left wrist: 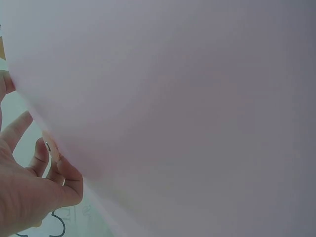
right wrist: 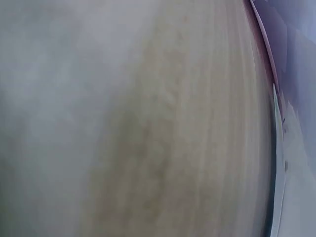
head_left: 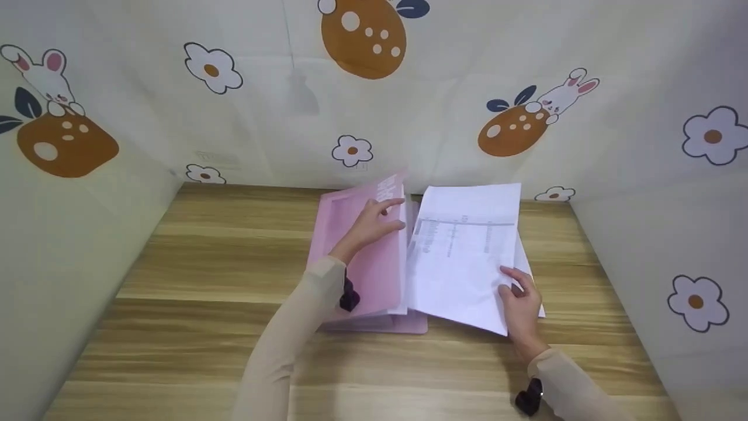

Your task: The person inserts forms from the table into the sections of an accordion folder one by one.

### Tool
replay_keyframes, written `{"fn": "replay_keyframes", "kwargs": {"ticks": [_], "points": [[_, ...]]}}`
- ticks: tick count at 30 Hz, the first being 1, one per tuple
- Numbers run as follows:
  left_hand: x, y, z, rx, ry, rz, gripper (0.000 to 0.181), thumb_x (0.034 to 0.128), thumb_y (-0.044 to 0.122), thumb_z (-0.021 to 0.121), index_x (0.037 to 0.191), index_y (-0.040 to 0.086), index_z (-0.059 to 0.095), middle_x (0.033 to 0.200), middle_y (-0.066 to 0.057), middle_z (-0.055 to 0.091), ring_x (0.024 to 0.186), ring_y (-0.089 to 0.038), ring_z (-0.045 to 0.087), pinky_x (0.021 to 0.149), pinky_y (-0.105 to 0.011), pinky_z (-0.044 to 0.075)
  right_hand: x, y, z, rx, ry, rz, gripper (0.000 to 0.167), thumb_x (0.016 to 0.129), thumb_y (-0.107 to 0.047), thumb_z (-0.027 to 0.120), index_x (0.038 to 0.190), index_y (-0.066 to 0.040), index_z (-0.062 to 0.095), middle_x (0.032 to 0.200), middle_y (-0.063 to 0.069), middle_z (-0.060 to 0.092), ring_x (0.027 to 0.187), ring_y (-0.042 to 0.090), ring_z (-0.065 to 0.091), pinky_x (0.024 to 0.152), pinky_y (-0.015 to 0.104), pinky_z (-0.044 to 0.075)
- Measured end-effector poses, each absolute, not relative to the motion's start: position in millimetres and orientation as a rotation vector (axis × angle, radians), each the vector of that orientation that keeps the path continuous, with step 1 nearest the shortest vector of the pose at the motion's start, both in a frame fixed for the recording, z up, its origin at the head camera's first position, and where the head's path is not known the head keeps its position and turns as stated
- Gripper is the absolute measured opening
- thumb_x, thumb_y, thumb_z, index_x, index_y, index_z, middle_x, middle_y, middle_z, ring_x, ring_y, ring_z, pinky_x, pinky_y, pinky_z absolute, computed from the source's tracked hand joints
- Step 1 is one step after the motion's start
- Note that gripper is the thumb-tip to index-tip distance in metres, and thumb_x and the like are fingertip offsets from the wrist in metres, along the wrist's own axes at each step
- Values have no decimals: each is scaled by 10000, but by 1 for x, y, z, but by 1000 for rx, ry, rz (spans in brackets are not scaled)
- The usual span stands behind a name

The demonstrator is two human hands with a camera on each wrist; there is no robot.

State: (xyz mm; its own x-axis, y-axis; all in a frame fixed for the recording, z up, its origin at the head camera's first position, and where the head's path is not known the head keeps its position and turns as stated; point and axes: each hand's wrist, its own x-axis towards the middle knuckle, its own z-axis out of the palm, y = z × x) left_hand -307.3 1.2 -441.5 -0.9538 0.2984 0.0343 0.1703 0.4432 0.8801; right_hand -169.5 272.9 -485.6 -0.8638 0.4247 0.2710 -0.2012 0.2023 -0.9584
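A pink folder (head_left: pixel 365 275) lies on the table with its cover raised at an angle. My left hand (head_left: pixel 374 225) holds the cover's right edge. The left wrist view is mostly filled by the pale pink cover (left wrist: pixel 173 98), with the left hand (left wrist: pixel 39 182) at its edge. To the right, printed white sheets (head_left: pixel 461 269) lie partly over the folder's right side. My right hand (head_left: pixel 523 304) pinches the right edge of these sheets near their lower corner. In the right wrist view the white sheets (right wrist: pixel 298 197) show at the right edge; the hand is out of sight there.
The wood-grain table (head_left: pixel 216 280) has a patterned curtain (head_left: pixel 269 117) along its back and both sides. A dark device (head_left: pixel 349 295) is worn on the left wrist, another dark device (head_left: pixel 530 397) on the right.
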Motion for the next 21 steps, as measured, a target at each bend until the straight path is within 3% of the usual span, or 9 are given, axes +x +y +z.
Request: {"fn": "replay_keyframes", "kwargs": {"ticks": [7, 21], "points": [[-307, 1, -441, 416, 2550, 1536, 508, 771, 224, 658, 1256, 191, 509, 995, -102, 373, 878, -203, 375, 676, -289, 317, -169, 270, -479, -160, -1933, 1711, 290, 721, 216, 471, 987, 153, 569, 1004, 78, 540, 931, 130, 488, 743, 192, 398], [-307, 1, -441, 404, 2557, 1531, 514, 769, 232, 658, 1259, 193, 507, 1011, -101, 378, 890, -208, 384, 686, -295, 327, -177, 268, -485, -73, -1933, 1681, 295, 702, 246, 477, 972, 169, 566, 975, 122, 546, 965, 121, 479, 757, 201, 400]]}}
